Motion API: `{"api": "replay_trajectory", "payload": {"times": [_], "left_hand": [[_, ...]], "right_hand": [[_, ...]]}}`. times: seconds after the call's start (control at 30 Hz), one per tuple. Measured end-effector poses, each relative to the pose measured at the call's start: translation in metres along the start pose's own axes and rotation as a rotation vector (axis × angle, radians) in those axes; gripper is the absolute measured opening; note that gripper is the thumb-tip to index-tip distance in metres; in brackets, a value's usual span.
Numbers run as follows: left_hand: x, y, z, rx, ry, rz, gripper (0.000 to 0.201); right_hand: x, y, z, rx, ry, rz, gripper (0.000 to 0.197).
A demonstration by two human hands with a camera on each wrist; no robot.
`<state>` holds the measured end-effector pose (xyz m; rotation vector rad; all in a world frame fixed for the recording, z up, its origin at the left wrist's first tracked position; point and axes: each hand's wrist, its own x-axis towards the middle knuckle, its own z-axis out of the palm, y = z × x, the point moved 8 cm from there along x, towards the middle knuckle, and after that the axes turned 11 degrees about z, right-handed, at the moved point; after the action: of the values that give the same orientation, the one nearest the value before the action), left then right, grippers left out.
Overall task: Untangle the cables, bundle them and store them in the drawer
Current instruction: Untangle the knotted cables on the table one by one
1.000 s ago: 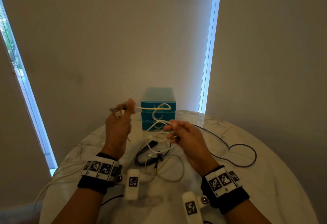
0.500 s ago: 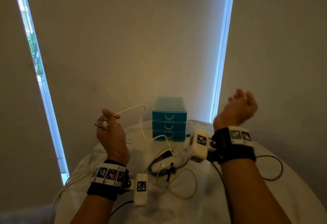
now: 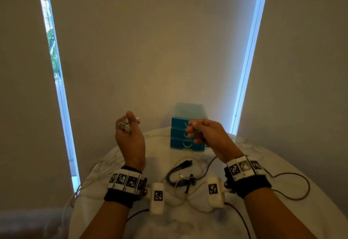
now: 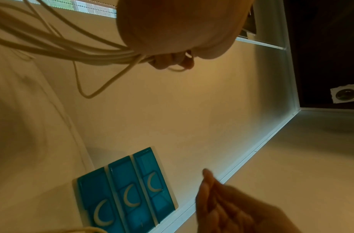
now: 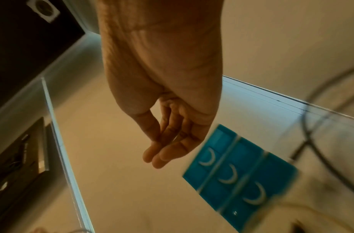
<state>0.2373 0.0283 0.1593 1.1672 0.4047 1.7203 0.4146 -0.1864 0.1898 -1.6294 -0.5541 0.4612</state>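
My left hand [image 3: 126, 125] is raised over the table's left side and grips a gathered white cable [image 3: 124, 126]. In the left wrist view the white cable [image 4: 76, 47] hangs in several loops from the curled fingers [image 4: 172, 62]. My right hand [image 3: 193, 131] hovers in front of the blue three-drawer unit [image 3: 188, 145]. Its fingers [image 5: 160, 155] are relaxed and hold nothing. All drawers of the unit [image 4: 128, 193] look closed. A tangle of black, blue and white cables [image 3: 181, 175] lies on the marble table [image 3: 282, 220] between my wrists.
A black cable [image 3: 303, 187] loops across the table's right side. White cords [image 3: 88, 180] trail over the left edge. The drawer unit [image 5: 239, 178] stands at the back against the wall, with window strips on both sides.
My right hand swung up to the right, then came down in front of the drawers, empty. The white cable that stretched down to the table is now gathered in my left hand.
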Motion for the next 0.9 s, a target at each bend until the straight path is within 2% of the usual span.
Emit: {"api": "replay_trajectory", "payload": {"times": [0.1, 0.23, 0.37, 0.47, 0.5, 0.57, 0.67, 0.73, 0.8, 0.9], "left_hand": [[-0.007, -0.013, 0.008, 0.111, -0.145, -0.096, 0.053], [-0.021, -0.012, 0.024, 0.208, -0.379, -0.114, 0.052], [-0.036, -0.004, 0.043, 0.295, -0.647, 0.007, 0.043], [-0.043, -0.001, 0.053, 0.362, -0.781, 0.107, 0.042], [-0.044, -0.001, 0.054, 0.384, -0.806, 0.140, 0.043], [-0.044, -0.002, 0.056, 0.390, -0.838, 0.168, 0.043], [-0.047, -0.001, 0.057, 0.338, -0.855, 0.173, 0.044], [-0.049, -0.003, 0.057, 0.252, -0.849, 0.130, 0.043], [-0.052, -0.009, 0.057, 0.186, -0.844, 0.068, 0.043], [-0.056, -0.015, 0.058, 0.199, -0.862, 0.032, 0.048]], "right_hand": [[-0.002, 0.035, 0.006, -0.054, -0.057, 0.052, 0.022], [-0.001, 0.041, 0.022, -0.141, -0.128, -0.004, 0.019], [-0.007, 0.046, 0.060, -0.292, -0.243, -0.078, 0.047], [-0.014, 0.058, 0.086, -0.450, -0.422, -0.074, 0.050], [-0.017, 0.062, 0.088, -0.498, -0.471, -0.071, 0.047], [-0.016, 0.063, 0.079, -0.533, -0.464, -0.070, 0.040], [-0.005, 0.061, 0.039, -0.442, -0.300, 0.003, 0.031], [-0.003, 0.058, 0.014, -0.545, -0.237, 0.026, 0.029], [-0.008, 0.062, 0.003, -0.790, -0.305, 0.072, 0.037], [-0.027, 0.083, 0.003, -1.142, -0.527, 0.222, 0.044]]}}
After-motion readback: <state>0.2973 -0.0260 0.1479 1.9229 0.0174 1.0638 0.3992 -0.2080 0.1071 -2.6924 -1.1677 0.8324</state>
